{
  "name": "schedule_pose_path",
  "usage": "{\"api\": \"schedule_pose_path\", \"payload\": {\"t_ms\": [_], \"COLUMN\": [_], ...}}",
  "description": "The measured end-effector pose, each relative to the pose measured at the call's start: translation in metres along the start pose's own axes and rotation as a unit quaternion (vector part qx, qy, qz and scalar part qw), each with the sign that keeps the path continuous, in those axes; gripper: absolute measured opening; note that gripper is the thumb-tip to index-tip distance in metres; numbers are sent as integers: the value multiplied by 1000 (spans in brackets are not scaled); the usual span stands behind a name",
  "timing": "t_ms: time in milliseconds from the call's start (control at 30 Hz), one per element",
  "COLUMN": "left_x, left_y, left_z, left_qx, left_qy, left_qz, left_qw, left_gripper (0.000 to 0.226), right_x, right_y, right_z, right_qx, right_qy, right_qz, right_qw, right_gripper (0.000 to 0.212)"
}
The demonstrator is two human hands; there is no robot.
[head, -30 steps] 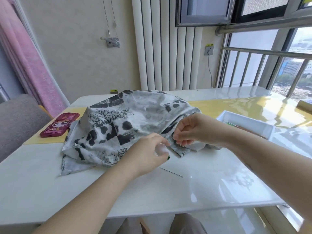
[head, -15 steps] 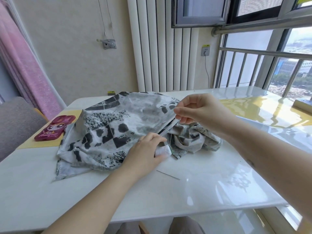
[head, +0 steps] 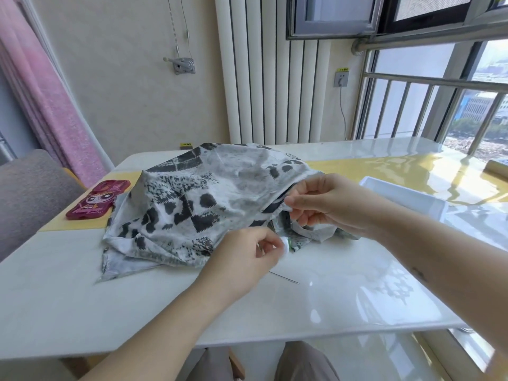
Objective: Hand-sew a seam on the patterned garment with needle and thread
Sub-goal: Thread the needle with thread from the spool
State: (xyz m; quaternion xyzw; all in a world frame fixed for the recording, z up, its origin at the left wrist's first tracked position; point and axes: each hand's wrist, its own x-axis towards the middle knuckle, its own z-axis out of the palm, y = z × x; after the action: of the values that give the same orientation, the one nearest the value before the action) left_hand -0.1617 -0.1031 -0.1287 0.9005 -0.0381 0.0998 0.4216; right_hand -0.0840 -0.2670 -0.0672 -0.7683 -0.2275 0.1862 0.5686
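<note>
The black, grey and white patterned garment (head: 206, 204) lies bunched in the middle of the white table (head: 343, 298). My right hand (head: 330, 202) pinches a folded edge of the garment at its right side and lifts it slightly. My left hand (head: 247, 259) sits just below and left of that edge, fingers curled around a small white spool (head: 286, 244). A thin dark needle (head: 284, 277) lies flat on the table beside my left wrist. Whether my right hand also holds a needle or thread cannot be made out.
A phone in a dark pink cartoon case (head: 99, 199) lies at the garment's left on a yellow mat (head: 384, 169). A white tray (head: 404, 196) stands at the right behind my right forearm. A grey chair (head: 33, 193) is at the far left.
My right hand rose with the garment edge, then came back down close to my left hand. My left hand stayed on the spool, and the needle on the table did not move.
</note>
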Motion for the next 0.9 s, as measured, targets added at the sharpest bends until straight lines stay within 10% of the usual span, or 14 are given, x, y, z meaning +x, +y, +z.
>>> {"api": "schedule_pose_path", "payload": {"t_ms": [267, 567, 733, 900], "left_x": [-1, -8, -1, -3], "left_y": [7, 7, 14, 11], "left_z": [9, 11, 16, 4], "left_qx": [-116, 97, -55, -134], "left_qy": [-4, 148, 86, 80], "left_qz": [-40, 95, -22, -42], "left_qw": [992, 980, 994, 987], "left_gripper": [3, 11, 6, 7], "right_x": [-9, -11, -10, -6], "right_y": [22, 24, 20, 25], "right_z": [7, 15, 25, 25], "right_qx": [83, 120, 120, 115], "right_qy": [24, 38, 43, 87], "right_qz": [63, 85, 77, 80], "right_qw": [994, 988, 989, 986], "right_gripper": [26, 27, 13, 42]}}
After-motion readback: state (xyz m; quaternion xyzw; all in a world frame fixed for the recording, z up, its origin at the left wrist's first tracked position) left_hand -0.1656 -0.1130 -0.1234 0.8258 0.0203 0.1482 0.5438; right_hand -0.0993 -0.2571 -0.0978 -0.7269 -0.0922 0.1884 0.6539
